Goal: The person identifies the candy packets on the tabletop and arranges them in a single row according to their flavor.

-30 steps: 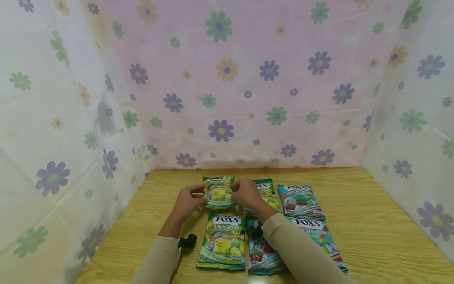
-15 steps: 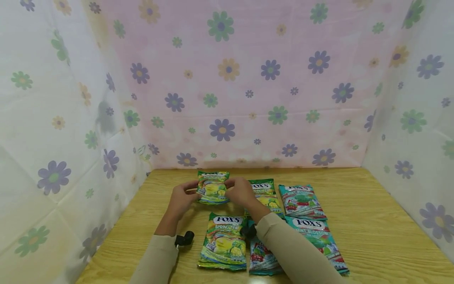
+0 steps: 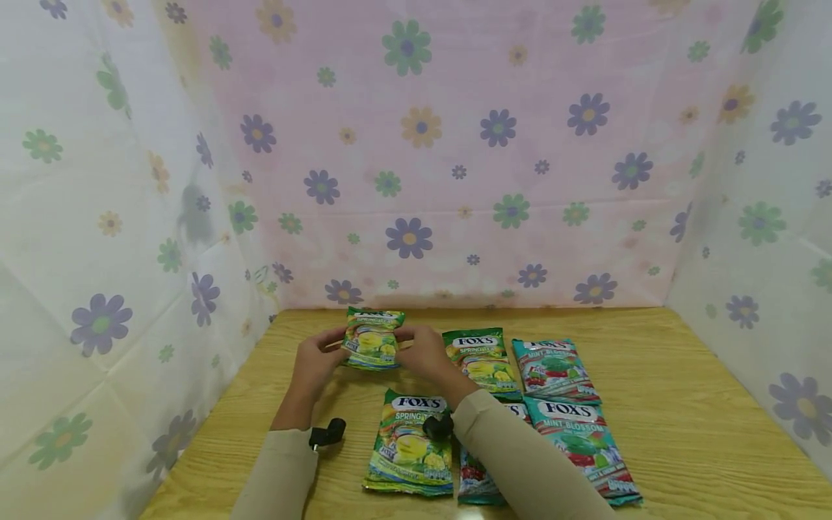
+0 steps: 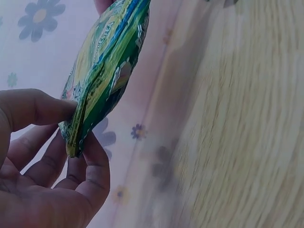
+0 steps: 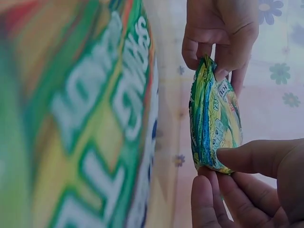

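Note:
A green and yellow Fox's Spring Tea candy bag [image 3: 372,341] is held up between both hands near the back left of the table. My left hand [image 3: 316,362] pinches its left edge, thumb in front and fingers behind, as the left wrist view of the bag [image 4: 102,71] shows. The right hand [image 3: 422,354] pinches the opposite edge; in the right wrist view its thumb presses the bag [image 5: 213,123] and its fingers curl behind. Two more Spring Tea bags lie on the table, one in front [image 3: 409,448] and one to the right [image 3: 481,361].
Blue-green Mint Blossom bags lie on the right, one at the back [image 3: 554,370] and one nearer [image 3: 581,448]. Another bag [image 3: 477,477] is partly hidden under the right sleeve. Flowered cloth [image 3: 455,144] walls in the wooden table [image 3: 689,404] at the back and sides.
Both hands have carried the held Spring Tea bag leftward and slightly farther back. The Spring Tea bag to its right is now less covered by the right hand. The other bags stay put.

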`<state>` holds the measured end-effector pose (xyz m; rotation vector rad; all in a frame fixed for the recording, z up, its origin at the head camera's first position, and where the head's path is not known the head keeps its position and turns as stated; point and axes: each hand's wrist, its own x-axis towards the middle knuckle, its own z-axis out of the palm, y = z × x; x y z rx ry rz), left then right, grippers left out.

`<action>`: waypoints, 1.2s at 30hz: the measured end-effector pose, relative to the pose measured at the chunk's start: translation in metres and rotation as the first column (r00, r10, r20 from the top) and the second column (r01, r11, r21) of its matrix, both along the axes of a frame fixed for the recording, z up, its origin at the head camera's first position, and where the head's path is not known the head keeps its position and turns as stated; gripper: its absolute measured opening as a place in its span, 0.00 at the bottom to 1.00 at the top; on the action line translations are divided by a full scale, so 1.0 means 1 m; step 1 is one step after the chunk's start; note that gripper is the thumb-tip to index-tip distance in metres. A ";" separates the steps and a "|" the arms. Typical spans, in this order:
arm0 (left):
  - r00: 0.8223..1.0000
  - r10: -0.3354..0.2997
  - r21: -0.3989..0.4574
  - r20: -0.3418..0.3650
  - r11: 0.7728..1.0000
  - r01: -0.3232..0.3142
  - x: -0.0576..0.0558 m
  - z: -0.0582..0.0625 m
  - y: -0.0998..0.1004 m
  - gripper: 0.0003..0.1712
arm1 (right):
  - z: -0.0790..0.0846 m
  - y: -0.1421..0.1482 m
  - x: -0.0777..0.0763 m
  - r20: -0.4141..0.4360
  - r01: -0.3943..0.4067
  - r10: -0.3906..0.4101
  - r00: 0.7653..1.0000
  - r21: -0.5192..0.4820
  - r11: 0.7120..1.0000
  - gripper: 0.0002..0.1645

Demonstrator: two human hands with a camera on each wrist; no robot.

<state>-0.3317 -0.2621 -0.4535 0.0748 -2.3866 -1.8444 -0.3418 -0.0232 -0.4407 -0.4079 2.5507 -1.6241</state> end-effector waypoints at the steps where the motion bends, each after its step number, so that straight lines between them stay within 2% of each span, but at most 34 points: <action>1: 1.000 0.008 0.004 0.001 1.000 -0.008 0.000 0.000 -0.002 0.28 | 0.000 -0.002 0.001 0.006 -0.005 0.005 1.000 -0.011 1.000 0.29; 8: 0.997 0.074 0.051 0.009 0.996 -0.075 0.000 0.001 -0.013 0.26 | -0.003 -0.015 0.003 0.045 -0.067 0.073 0.996 -0.128 0.990 0.33; 15: 0.989 0.151 0.014 0.010 0.988 -0.151 -0.002 -0.003 -0.023 0.25 | -0.007 -0.027 0.004 0.057 -0.111 0.121 0.991 -0.161 0.981 0.36; 22: 0.986 0.168 0.003 0.007 0.986 -0.168 -0.001 -0.005 -0.035 0.26 | -0.010 -0.037 0.006 0.116 -0.173 0.197 0.974 -0.188 0.967 0.42; 26: 0.985 0.172 0.033 0.010 0.985 -0.172 -0.002 -0.006 -0.042 0.26 | -0.011 -0.044 0.005 0.129 -0.185 0.208 0.970 -0.170 0.968 0.42; 32: 0.984 0.174 -0.004 0.022 0.985 -0.174 0.001 -0.006 -0.051 0.25 | -0.012 -0.055 0.006 0.152 -0.203 0.229 0.962 -0.166 0.965 0.43; 36: 0.984 0.174 0.017 0.027 0.985 -0.174 0.002 -0.007 -0.055 0.25 | -0.012 -0.059 0.008 0.176 -0.200 0.226 0.958 -0.151 0.968 0.45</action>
